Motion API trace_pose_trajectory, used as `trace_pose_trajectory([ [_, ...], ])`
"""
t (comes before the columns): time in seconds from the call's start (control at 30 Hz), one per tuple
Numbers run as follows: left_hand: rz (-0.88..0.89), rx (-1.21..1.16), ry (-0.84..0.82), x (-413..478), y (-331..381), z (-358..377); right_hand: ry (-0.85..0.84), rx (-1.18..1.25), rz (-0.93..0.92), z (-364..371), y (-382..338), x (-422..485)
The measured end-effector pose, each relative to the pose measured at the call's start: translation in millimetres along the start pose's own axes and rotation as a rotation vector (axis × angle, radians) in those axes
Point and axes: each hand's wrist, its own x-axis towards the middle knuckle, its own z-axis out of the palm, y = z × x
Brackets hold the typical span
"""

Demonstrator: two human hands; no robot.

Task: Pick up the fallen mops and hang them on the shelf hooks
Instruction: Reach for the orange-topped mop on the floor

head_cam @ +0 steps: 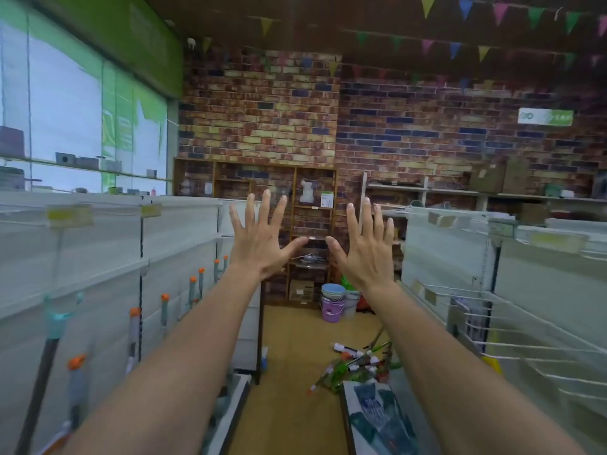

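Both hands — left hand and right hand — are being held up with fingers spread wide, nothing gripped; fallen mops are lying on the floor below.

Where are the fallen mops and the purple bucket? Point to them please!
fallen mops (343,374): head view, on the green part in the middle of the pile.
purple bucket (331,310): head view, on its front wall.
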Motion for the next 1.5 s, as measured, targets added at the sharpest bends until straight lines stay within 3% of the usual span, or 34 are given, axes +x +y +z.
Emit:
trace_pose_trajectory([
  [0.37,0.010,-0.017,-0.016,88.9,-13.5,176.5,-0.089,0.020,0.006,184.9,36.3,53.7],
  [0.97,0.085,-0.081,0.019,296.8,-73.0,433.9,-0.065,0.016,0.013,466.1,72.1,204.0],
  [1.5,0.041,-0.095,-0.035,442.7,-53.2,719.0,-0.120,0.101,0.007,765.2,191.8,289.8],
])
